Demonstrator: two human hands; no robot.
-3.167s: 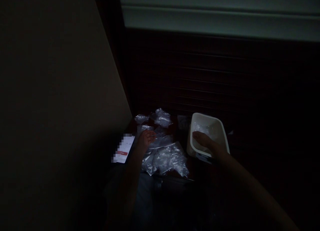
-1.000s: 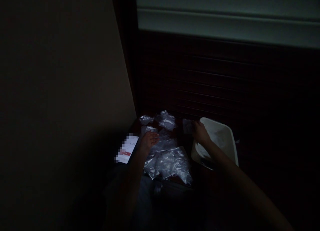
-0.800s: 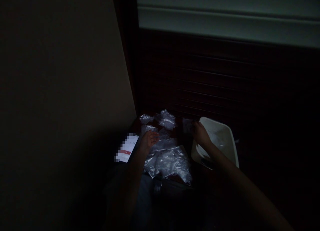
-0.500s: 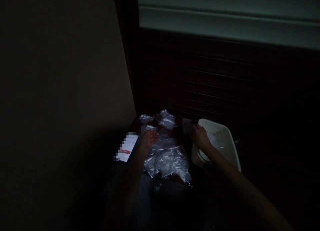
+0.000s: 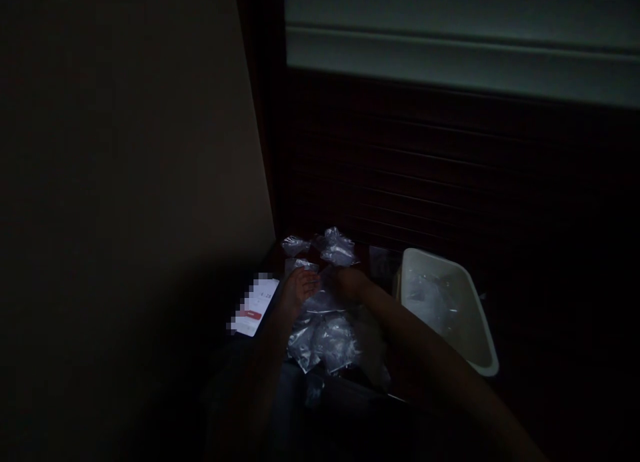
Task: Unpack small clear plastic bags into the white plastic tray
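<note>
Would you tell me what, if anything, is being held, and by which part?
It cannot be told: the right hand is over clear plastic bags, its fingertips lost in shadow. The left hand looks open.

Dim scene. Left hand (image 5: 303, 287) open, fingers a bit curled, over the left side of the clear plastic bags. Right hand (image 5: 349, 283) just beside it, at a clear plastic sheet (image 5: 325, 301); grip too dark to tell. Crumpled front bags (image 5: 335, 342) nearer the wearer, rear bags (image 5: 339, 247) and small bag (image 5: 295, 245) farther back on dark desk (image 5: 361, 267). White bin (image 5: 489, 367) on the right, clear plastic (image 5: 430, 301) inside. Lit phone (image 5: 260, 309) left of left hand, partly pixelated.
</note>
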